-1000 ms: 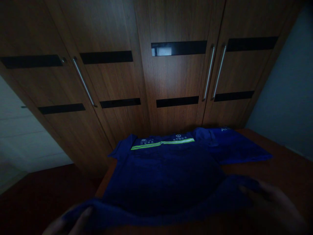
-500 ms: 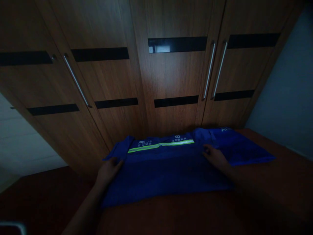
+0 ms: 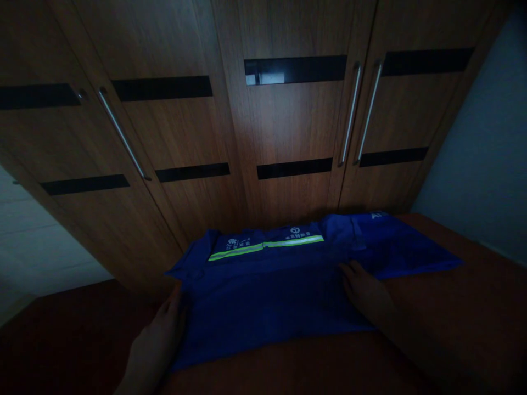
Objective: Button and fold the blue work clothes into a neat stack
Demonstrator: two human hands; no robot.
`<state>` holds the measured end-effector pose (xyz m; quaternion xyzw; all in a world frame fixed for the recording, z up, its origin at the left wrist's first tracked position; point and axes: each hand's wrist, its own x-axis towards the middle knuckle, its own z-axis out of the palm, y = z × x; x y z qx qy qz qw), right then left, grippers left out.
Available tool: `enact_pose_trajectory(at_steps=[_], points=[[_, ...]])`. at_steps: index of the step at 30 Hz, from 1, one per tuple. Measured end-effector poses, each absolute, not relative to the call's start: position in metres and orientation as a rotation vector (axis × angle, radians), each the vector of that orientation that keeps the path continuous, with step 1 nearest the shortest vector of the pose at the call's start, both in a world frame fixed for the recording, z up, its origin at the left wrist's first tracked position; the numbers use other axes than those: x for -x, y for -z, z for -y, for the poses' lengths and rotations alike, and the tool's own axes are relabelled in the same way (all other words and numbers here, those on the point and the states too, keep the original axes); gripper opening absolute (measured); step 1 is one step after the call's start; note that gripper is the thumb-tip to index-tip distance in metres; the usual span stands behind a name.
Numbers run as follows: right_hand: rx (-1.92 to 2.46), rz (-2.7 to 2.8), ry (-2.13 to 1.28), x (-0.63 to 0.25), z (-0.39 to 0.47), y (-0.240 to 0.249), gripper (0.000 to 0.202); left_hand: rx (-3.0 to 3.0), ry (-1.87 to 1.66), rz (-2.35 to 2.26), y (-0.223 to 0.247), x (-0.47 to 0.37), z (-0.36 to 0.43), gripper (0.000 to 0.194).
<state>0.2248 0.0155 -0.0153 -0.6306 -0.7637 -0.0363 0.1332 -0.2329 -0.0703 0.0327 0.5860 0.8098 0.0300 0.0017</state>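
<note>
A dark blue work jacket (image 3: pixel 267 302) lies folded on a reddish-brown surface, with a yellow-green and silver reflective stripe (image 3: pixel 294 241) and white printed marks across its upper part. Beside its left edge is my left hand (image 3: pixel 156 334), fingers stretched forward along the cloth, touching or very near it. On the right part of the jacket rests my right hand (image 3: pixel 368 293), its fingers loosely bent and a little apart over the fabric. Dim light blurs the fingertips. A brighter blue piece with white letters (image 3: pixel 407 247) extends to the right, partly beneath the jacket.
Behind the jacket stands a wooden wardrobe (image 3: pixel 288 120) with black strips and long metal handles (image 3: pixel 349 115). A pale wall (image 3: pixel 477 148) closes off the right side. The reddish-brown surface (image 3: pixel 436 318) reaches to the front and sides.
My left hand has moved left and toward me, off the jacket's top to its left edge. My right hand has come slightly nearer. The jacket's lower left corner has shifted toward me.
</note>
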Motion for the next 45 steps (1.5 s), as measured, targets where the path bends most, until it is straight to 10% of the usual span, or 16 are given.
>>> enact_pose_trajectory(at_steps=[45], points=[[1.459,2.455,-0.115,-0.155,0.030,0.012,0.061,-2.763,-0.274,-1.660,-0.013,0.095,0.077,0.055]])
